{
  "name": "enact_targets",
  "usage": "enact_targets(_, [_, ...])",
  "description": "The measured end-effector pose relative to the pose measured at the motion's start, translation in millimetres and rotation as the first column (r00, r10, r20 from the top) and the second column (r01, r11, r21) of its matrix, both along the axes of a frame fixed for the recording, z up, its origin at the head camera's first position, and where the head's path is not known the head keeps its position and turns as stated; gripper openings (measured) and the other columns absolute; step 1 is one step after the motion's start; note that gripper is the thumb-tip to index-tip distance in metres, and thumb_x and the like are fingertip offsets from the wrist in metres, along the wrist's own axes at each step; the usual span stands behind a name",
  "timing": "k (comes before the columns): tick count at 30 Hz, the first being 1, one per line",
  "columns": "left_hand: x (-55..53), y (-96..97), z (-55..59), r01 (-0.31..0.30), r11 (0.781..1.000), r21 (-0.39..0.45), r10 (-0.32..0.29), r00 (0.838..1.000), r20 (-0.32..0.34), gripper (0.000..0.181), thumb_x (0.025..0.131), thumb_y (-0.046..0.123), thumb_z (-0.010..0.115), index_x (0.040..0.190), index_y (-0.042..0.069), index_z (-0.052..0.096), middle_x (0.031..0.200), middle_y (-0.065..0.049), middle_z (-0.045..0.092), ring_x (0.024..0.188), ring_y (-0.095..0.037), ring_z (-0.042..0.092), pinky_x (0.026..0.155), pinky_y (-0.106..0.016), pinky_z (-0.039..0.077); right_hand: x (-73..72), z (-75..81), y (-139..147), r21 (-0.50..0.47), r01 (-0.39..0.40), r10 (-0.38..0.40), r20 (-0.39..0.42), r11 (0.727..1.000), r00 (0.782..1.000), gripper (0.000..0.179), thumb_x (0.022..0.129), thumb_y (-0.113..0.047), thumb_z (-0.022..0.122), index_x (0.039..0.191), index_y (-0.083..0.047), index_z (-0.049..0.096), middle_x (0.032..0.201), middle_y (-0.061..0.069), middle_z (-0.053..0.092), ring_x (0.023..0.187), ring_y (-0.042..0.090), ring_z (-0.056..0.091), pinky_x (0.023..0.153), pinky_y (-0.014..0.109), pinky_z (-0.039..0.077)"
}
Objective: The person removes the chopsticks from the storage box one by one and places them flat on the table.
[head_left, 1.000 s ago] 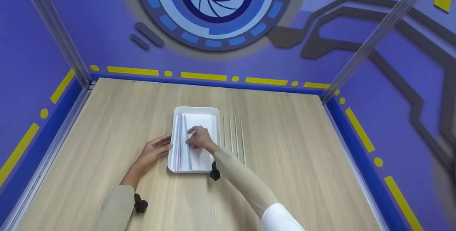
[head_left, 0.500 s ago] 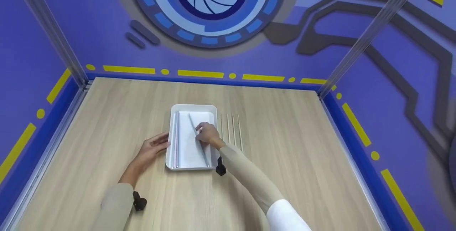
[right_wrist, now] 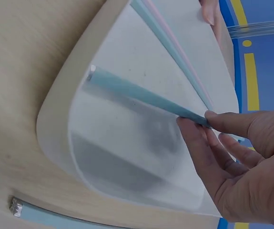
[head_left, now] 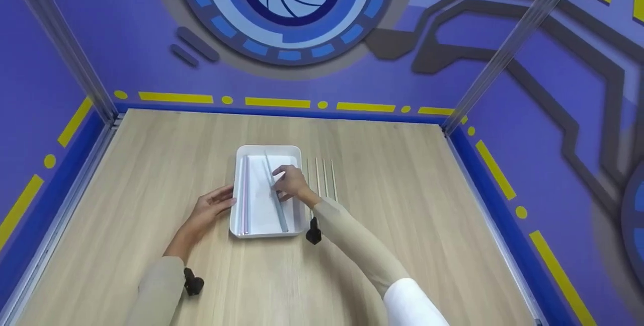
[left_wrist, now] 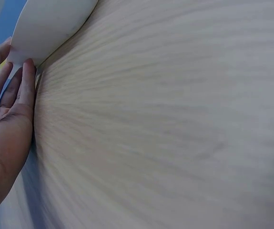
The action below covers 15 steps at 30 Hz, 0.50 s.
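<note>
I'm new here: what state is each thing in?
Tray: flat on the table, open side up.
Held blue stick: pinched, slanting over the tray.
Pink and blue sticks: side by side, near the tray's left wall.
Outer sticks: lying on the table, right of the tray.
Left hand: touching the tray's left side.
Right hand: pinching the held blue stick.

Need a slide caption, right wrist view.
Right hand pinches a light-blue stick over a white tray, where a pink stick and a second blue stick lie side by side.
</note>
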<state>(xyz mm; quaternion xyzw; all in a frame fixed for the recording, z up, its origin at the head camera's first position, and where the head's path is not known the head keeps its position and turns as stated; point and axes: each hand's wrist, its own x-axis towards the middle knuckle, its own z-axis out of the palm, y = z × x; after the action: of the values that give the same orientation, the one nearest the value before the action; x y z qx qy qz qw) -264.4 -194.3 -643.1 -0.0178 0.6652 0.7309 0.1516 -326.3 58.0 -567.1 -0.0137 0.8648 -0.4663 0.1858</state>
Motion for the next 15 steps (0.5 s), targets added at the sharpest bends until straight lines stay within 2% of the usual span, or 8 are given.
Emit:
enact_targets(7, [0.3,-1.4,0.6,-0.010,1.000,-0.007,0.010,1.000,0.001,0.064,0.098,0.016,0.070,0.154,0.000,0.041,0.156,-0.025,0.044,0.121,-0.005,0.060,0.104,-0.019,0.054,4.6,14.1,16.7,-0.139,0.037,-0.031,0.041,0.990,0.999,0.043,0.087,0.006,0.075,0.128,0.005,0.061,0.099,0.024,0.075,0.100,0.043,0.074,0.062,0.039,0.067])
enact_targets(10, [0.5,-0.5,1.1,-0.003,1.000,-0.005,0.003,1.000,-0.003,0.065,0.098,0.017,0.070,0.154,0.001,0.041,0.157,-0.025,0.043,0.126,-0.008,0.059,0.105,-0.019,0.053,3.8,16.6,25.9,-0.162,0.070,-0.062,0.055,0.984,0.997,0.045,0.087,0.005,0.077,0.129,0.006,0.060,0.095,0.021,0.074,0.101,0.045,0.073,0.061,0.038,0.067])
enact_targets(15, [0.7,1.6,1.0,-0.002,1.000,-0.004,0.002,1.000,-0.006,0.065,0.098,0.017,0.070,0.154,0.002,0.042,0.158,-0.024,0.043,0.122,-0.004,0.060,0.103,-0.018,0.054,1.5,17.0,43.4,-0.189,0.102,-0.090,0.070,0.977,0.993,0.046,0.085,0.005,0.078,0.128,0.005,0.061,0.088,0.013,0.073,0.098,0.042,0.074,0.059,0.035,0.066])
